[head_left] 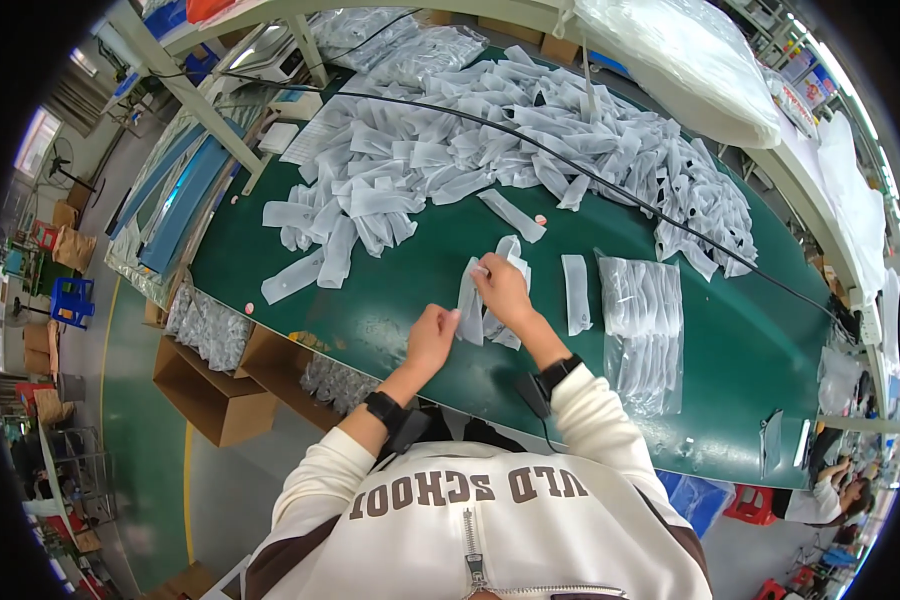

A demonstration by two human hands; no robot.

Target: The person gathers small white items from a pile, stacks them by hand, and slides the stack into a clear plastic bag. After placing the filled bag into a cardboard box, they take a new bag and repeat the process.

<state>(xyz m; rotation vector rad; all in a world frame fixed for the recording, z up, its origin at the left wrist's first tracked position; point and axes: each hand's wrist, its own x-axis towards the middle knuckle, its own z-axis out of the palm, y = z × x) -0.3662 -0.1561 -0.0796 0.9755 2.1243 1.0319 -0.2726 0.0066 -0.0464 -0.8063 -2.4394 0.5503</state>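
A narrow frosted plastic pouch (469, 300) stands between my hands over the green table. My right hand (505, 290) pinches it near its upper end. The fingers of my left hand (433, 338) are closed at its lower left edge. Behind and beneath my right hand lie a few more frosted pouches (511, 248), partly hidden by it. To the right of that hand a single frosted pouch (576, 294) lies flat. Farther right is a clear plastic bag (643, 385) filled with rows of similar pouches.
A large heap of frosted pouches (450, 150) covers the far side of the green table (750, 350). A black cable (570, 165) runs across above it. Cardboard boxes (240, 405) stand below the left edge. White plastic film (680, 65) rests on the overhead shelf.
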